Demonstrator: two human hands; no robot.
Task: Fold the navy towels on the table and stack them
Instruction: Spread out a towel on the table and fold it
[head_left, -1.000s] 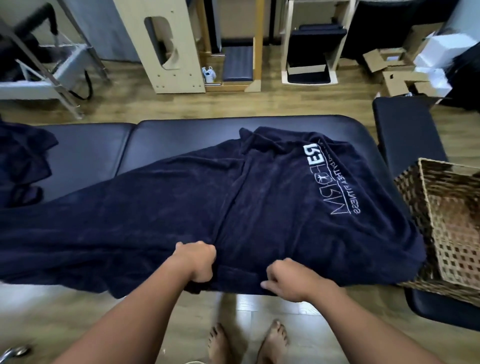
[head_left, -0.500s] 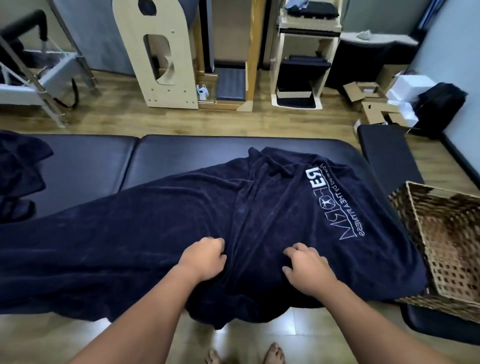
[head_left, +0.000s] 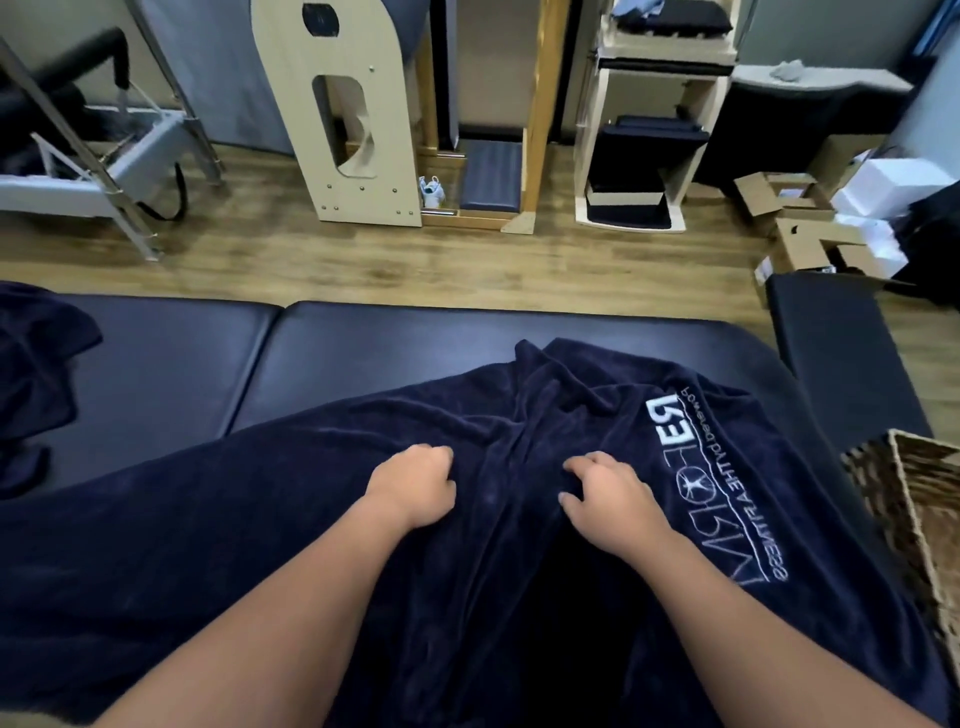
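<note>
Both hands sit on the navy towel (head_left: 260, 519), knuckles up, fingers curled down into the cloth. Left hand (head_left: 413, 486) bunches the pile on one side of a raised ridge of fabric; right hand (head_left: 605, 493) does the same on the other side, the two well apart with the ridge between them. Whether each actually pinches a fold or only presses curled fingers into it is hard to say, as the fingertips are buried in the cloth.

From the hands, the ridge runs toward 12 o'clock, ending in a peak at the towel's far edge. Across it, the towel's long axis lies from 9 o'clock to 3 o'clock along the padded table (head_left: 363, 353), so the hands hold it roughly mid-length. White lettering (head_left: 670, 431) lies at about 2 o'clock from the right hand, reading along the short axis. The near edge hangs off the table toward 6 o'clock.

Neither hand is nearer; the coming fold likely turns on that central ridge.

Further out, a second navy towel (head_left: 36, 364) lies crumpled at 10 o'clock, and a wicker basket (head_left: 909, 493) stands at 3 o'clock.
</note>
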